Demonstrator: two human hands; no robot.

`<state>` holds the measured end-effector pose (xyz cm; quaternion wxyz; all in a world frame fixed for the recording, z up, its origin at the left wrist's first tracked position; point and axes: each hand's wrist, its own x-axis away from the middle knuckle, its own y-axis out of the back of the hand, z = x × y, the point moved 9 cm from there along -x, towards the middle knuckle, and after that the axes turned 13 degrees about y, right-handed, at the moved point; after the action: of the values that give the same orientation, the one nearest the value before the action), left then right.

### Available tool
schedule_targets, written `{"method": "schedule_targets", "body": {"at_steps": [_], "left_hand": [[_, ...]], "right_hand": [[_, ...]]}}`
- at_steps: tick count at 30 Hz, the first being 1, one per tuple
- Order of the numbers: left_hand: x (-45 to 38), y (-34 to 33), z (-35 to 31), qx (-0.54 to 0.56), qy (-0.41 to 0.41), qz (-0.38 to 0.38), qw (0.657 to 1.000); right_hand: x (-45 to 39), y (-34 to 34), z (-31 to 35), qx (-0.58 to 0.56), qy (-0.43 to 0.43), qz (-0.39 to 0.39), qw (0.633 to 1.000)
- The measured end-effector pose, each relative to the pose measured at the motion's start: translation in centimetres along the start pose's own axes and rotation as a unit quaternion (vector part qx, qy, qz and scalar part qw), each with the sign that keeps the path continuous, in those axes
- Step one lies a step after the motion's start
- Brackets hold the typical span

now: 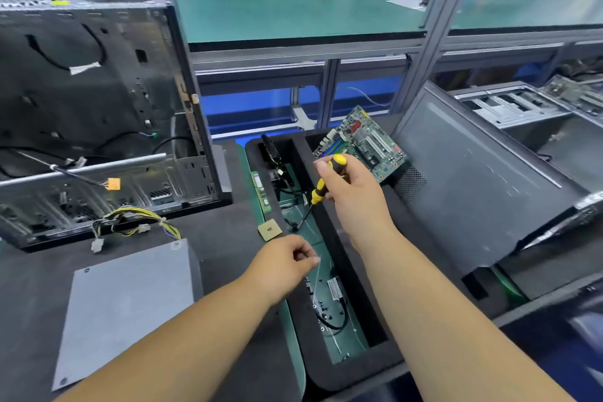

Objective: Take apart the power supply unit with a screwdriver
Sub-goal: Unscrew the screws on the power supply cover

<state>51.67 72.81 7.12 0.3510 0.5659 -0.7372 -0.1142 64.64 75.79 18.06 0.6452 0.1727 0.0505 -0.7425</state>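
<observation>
The power supply unit [130,307], a closed grey metal box, lies flat on the dark mat to the left of the black parts tray [329,232], with its yellow-and-black cable bundle [137,222] trailing from its far edge toward the open computer case [98,101]. Its lid appears seated and a screw shows at a near corner, so I judge the dismantling barely begun, if at all. My right hand [350,192] grasps the yellow-and-black screwdriver [321,188] by its handle, tip pointing down into the tray and well apart from the unit. My left hand [282,266] hangs over the tray's near left rim, fingertips drawn together as if pinching something small; whether anything is between them I cannot tell. A small square chip [270,229] rests on the tray's left rim; a motherboard [365,140] leans at its far right corner. Left of the tray, the mat around the unit offers open room; the tray's raised walls and the case beyond the unit bound my reach.
</observation>
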Motion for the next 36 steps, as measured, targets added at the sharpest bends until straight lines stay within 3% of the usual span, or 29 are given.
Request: {"method": "schedule_targets", "body": {"at_steps": [4,7,18,24,31,36], "left_hand": [[0.3,-0.4,-1.1,0.092,-0.018,0.025,0.995],[0.8,0.1,-1.4,0.088,-0.029,0.031,0.995],[5.5,10.0,1.0,0.012,-0.068,-0.118,0.991],[8.7,17.2,7.6,0.073,-0.021,-0.192,0.978],[11.3,24.5,16.8,0.111,0.065,-0.322,0.938],[11.1,25.4,22.1,0.121,0.136,-0.297,0.937]], "right_hand": [[-0.1,0.2,-0.3,-0.012,0.0,0.002,1.0],[-0.2,-0.1,0.0,-0.009,0.009,0.009,1.0],[0.1,-6.9,3.8,-0.053,0.035,0.056,0.996],[1.4,-13.9,6.0,-0.093,0.039,0.103,0.99],[3.7,-21.9,7.6,-0.067,0.03,0.149,0.986],[5.2,-26.1,8.1,-0.037,0.022,0.171,0.984]]}}
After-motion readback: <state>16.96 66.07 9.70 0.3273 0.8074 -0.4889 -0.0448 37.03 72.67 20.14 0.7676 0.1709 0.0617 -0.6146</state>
